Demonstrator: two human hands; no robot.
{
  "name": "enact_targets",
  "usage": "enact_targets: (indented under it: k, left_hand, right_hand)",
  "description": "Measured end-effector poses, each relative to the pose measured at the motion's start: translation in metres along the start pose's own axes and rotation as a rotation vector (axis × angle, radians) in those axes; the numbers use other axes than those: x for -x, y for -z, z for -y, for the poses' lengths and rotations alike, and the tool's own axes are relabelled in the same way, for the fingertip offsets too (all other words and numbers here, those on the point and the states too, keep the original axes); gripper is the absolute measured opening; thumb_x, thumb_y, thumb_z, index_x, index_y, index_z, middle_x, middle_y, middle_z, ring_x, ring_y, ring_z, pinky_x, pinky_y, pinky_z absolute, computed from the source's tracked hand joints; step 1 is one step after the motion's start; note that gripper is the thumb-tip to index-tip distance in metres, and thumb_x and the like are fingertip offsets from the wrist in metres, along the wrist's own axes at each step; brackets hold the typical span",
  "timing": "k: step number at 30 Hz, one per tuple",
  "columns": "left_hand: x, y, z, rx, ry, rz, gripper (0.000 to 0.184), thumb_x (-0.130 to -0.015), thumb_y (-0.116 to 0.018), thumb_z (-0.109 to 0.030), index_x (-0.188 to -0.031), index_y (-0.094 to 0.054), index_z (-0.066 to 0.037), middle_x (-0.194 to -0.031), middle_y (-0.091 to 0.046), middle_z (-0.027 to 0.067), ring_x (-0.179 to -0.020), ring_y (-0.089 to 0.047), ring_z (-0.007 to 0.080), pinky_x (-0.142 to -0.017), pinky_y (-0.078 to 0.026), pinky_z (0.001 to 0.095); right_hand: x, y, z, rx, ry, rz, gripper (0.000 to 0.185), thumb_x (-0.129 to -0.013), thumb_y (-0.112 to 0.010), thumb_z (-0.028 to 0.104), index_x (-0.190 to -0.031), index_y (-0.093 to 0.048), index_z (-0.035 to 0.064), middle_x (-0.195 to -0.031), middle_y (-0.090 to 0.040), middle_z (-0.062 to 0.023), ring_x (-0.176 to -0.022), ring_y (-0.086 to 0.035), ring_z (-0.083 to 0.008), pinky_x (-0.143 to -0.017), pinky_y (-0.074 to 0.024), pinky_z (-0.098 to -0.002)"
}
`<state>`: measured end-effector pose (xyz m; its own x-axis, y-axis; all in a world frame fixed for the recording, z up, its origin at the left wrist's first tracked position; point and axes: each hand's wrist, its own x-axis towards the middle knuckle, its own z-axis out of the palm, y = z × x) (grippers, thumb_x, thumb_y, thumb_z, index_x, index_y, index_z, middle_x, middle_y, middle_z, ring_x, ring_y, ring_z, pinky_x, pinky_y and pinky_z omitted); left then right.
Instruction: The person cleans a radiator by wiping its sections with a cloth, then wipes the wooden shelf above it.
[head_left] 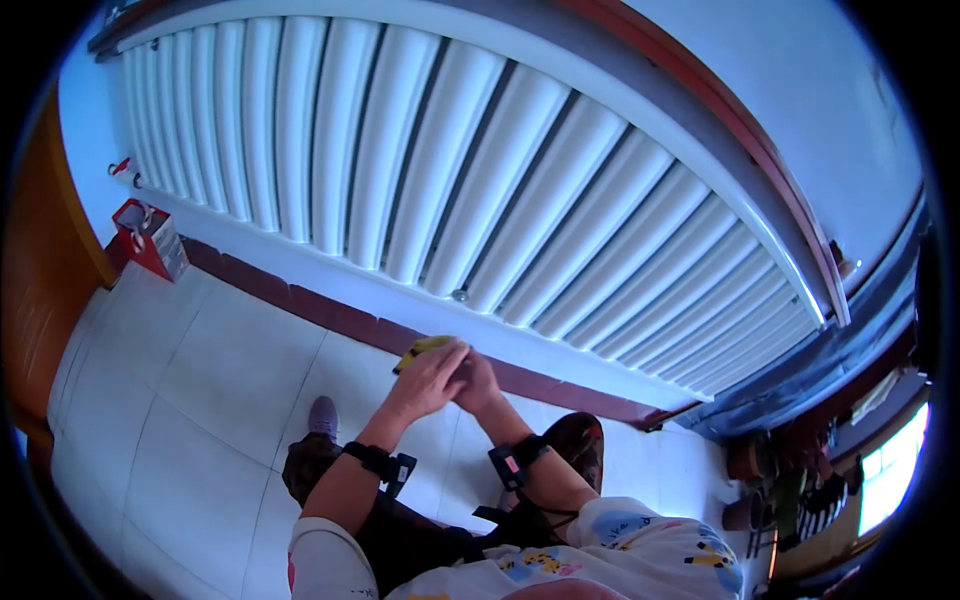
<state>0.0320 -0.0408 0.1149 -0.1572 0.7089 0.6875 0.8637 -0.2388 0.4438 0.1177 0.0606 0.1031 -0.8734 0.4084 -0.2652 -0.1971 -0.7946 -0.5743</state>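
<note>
Note yellow item [422,349] at far edge of left hand [427,385], nearer it than right hand [481,384], with visible length slanting away rightward. Note fingers [451,357] bunched, partly hidden; cannot tell grip of either hand.

Seemingly a home: a white radiator [387,150], pale floor tiles [230,340], a blue curtain [755,375] and a bright window [893,470]

Object [424,350] in hands [426,386], before radiator [400,150]; bag [158,246] on floor [235,330], far left; curtain [800,368] beyond radiator's right end.
</note>
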Motion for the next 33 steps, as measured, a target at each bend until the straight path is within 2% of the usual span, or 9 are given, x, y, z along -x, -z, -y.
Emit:
enact_targets:
  k: [3, 4, 9, 11, 13, 15, 20, 25, 33]
  left_hand:
    - [-0.004, 0.022, -0.007, -0.082, -0.115, 0.01, 0.054, -0.08, -0.06, -0.023, -0.128, -0.042, -0.006, -0.131, -0.042, 0.0136, -0.121, -0.04, 0.0309, -0.1, -0.031, 0.0453]
    - [-0.006, 0.026, -0.002, -0.075, -0.077, -0.018, 0.052, -0.081, -0.06, -0.022, -0.127, -0.043, -0.006, -0.13, -0.043, 0.0139, -0.12, -0.041, 0.0309, -0.099, -0.032, 0.044]
    - [0.004, 0.027, 0.019, -0.049, 0.276, -0.186, 0.055, -0.081, -0.057, -0.013, -0.131, -0.035, -0.005, -0.122, -0.048, 0.0139, -0.111, -0.047, 0.031, -0.088, -0.043, 0.038]
    - [0.007, 0.027, 0.016, -0.061, 0.352, -0.109, 0.059, -0.081, -0.056, -0.011, -0.133, -0.03, -0.005, -0.121, -0.049, 0.0142, -0.108, -0.048, 0.0311, -0.085, -0.046, 0.0386]
    - [0.012, 0.026, 0.014, -0.089, 0.375, -0.008, 0.061, -0.08, -0.057, -0.01, -0.134, -0.029, -0.006, -0.122, -0.047, 0.0155, -0.107, -0.049, 0.0309, -0.084, -0.047, 0.0388]
    - [0.018, 0.02, 0.017, -0.103, 0.323, -0.01, 0.062, -0.079, -0.058, -0.01, -0.134, -0.029, -0.007, -0.123, -0.046, 0.0158, -0.107, -0.049, 0.0309, -0.084, -0.047, 0.0386]
    - [0.022, 0.012, 0.025, -0.212, 0.275, 0.057, 0.063, -0.077, -0.06, -0.01, -0.133, -0.03, -0.008, -0.125, -0.043, 0.0163, -0.109, -0.047, 0.0328, -0.084, -0.048, 0.0367]
    - [0.025, 0.006, 0.03, -0.211, 0.272, 0.083, 0.064, -0.076, -0.061, -0.01, -0.133, -0.031, -0.009, -0.122, -0.045, 0.0166, -0.108, -0.047, 0.0324, -0.082, -0.048, 0.0364]
    - [0.025, 0.0, 0.041, -0.237, 0.314, 0.286, 0.071, -0.075, -0.063, -0.012, -0.136, -0.026, -0.012, -0.125, -0.045, 0.0167, -0.113, -0.046, 0.0312, -0.083, -0.049, 0.0371]
  right_hand:
    - [-0.001, -0.012, 0.043, -0.043, 0.118, 0.214, 0.047, -0.095, -0.025, 0.031, -0.127, -0.038, -0.0003, -0.128, -0.044, -0.0149, -0.118, -0.043, -0.0323, -0.103, -0.0304, -0.0445]
    - [0.031, -0.082, 0.061, 0.148, 0.267, -0.12, 0.047, -0.095, -0.026, 0.032, -0.127, -0.038, -0.0001, -0.128, -0.045, -0.014, -0.118, -0.043, -0.0299, -0.102, -0.0317, -0.0443]
    - [0.076, -0.124, 0.195, 0.599, 1.47, -0.096, 0.042, -0.093, -0.043, 0.024, -0.129, -0.038, 0.0042, -0.125, -0.046, -0.0087, -0.111, -0.048, -0.021, -0.096, -0.0372, -0.0358]
    - [0.081, -0.148, 0.236, 0.995, 1.842, -0.09, 0.047, -0.087, -0.051, 0.017, -0.132, -0.037, 0.0124, -0.125, -0.046, -0.0101, -0.111, -0.047, -0.0197, -0.094, -0.0394, -0.0355]
    - [0.079, -0.164, 0.267, 1.69, 2.083, -0.512, 0.051, -0.081, -0.055, 0.013, -0.13, -0.04, 0.0156, -0.131, -0.043, -0.0096, -0.115, -0.043, -0.0255, -0.099, -0.0339, -0.0394]
    - [0.059, -0.174, 0.291, 2.268, 1.973, -0.641, 0.056, -0.075, -0.057, 0.01, -0.129, -0.042, 0.0168, -0.137, -0.037, -0.0073, -0.12, -0.037, -0.0303, -0.105, -0.023, -0.0435]
    - [0.004, -0.23, 0.275, 2.496, 1.867, -0.541, 0.062, -0.07, -0.058, 0.011, -0.129, -0.041, 0.0249, -0.14, -0.035, -0.0017, -0.129, -0.03, -0.0288, -0.109, -0.0076, -0.05]
    - [-0.067, -0.31, 0.258, 2.506, 1.98, -0.197, 0.062, -0.072, -0.057, 0.011, -0.13, -0.041, 0.0241, -0.138, -0.037, 0.0003, -0.125, -0.036, -0.0257, -0.103, -0.0226, -0.0476]
    - [-0.157, -0.369, 0.172, 3.099, 2.04, -0.066, 0.053, -0.085, -0.052, 0.017, -0.134, -0.036, 0.0256, -0.139, -0.035, 0.0042, -0.129, -0.03, -0.019, -0.109, -0.0171, -0.0426]
